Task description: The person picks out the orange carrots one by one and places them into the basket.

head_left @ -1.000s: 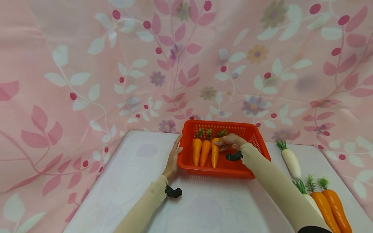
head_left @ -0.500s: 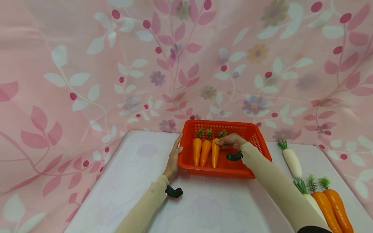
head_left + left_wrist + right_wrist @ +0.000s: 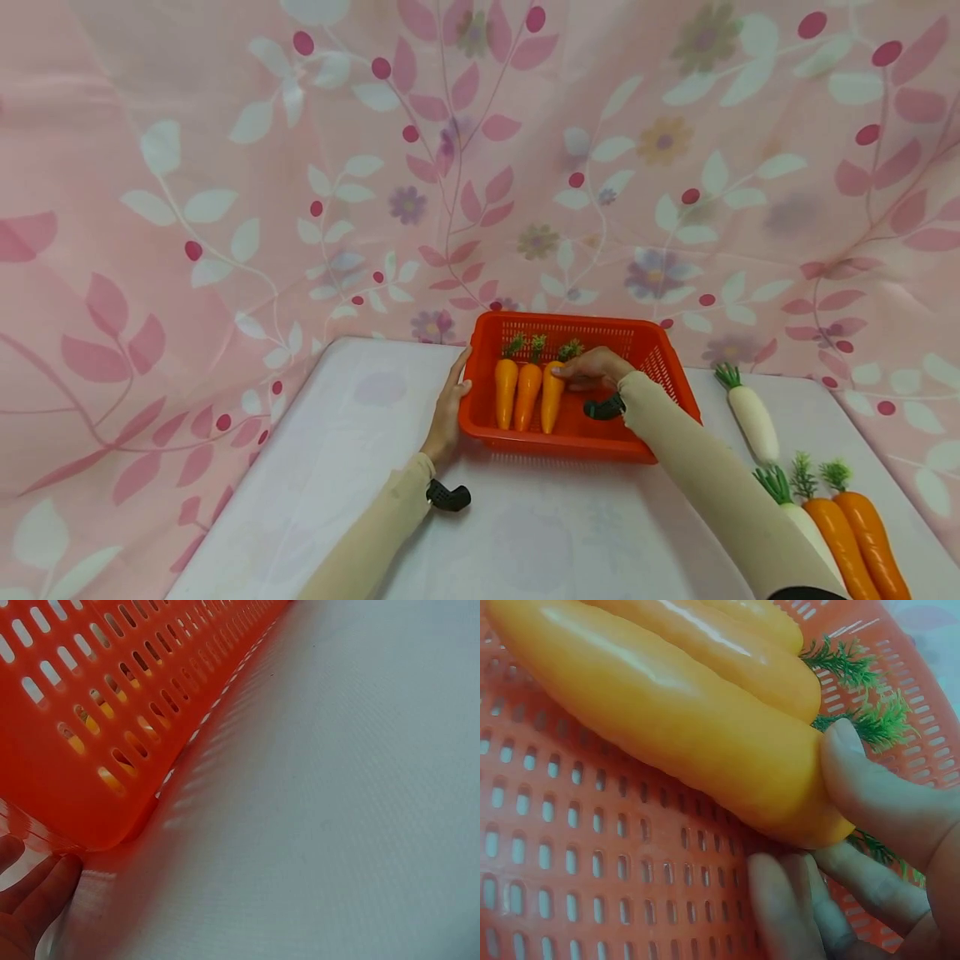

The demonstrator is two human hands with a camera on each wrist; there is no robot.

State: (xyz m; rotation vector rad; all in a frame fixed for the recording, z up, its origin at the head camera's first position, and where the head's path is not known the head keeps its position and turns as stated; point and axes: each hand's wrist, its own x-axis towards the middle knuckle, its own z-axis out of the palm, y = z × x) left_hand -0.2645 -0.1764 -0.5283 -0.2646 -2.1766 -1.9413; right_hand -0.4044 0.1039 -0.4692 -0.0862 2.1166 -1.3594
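Three glossy orange carrots with green tops lie side by side in a red-orange slotted plastic basket [image 3: 592,447], tips toward the person. My right hand [image 3: 596,367] reaches into the basket and pinches the rightmost carrot [image 3: 552,402] near its top. In the right wrist view the thumb [image 3: 870,780] lies over that carrot's thick end, with fingers below it. The middle carrot [image 3: 528,393] and left carrot [image 3: 506,392] lie close beside it. My left hand [image 3: 447,408] rests against the basket's left side; in the left wrist view its fingertips [image 3: 56,889] touch near a lower corner.
On the table [image 3: 360,467], right of the basket, lies a white radish [image 3: 753,423]. Nearer the person are another white radish [image 3: 810,529] and two more carrots, one left [image 3: 840,542] and one right [image 3: 870,542]. Behind the table hangs a pink floral cloth [image 3: 465,167].
The right hand has shifted the rightmost carrot very slightly left, closer to the middle one. The left hand stays at the basket's side.
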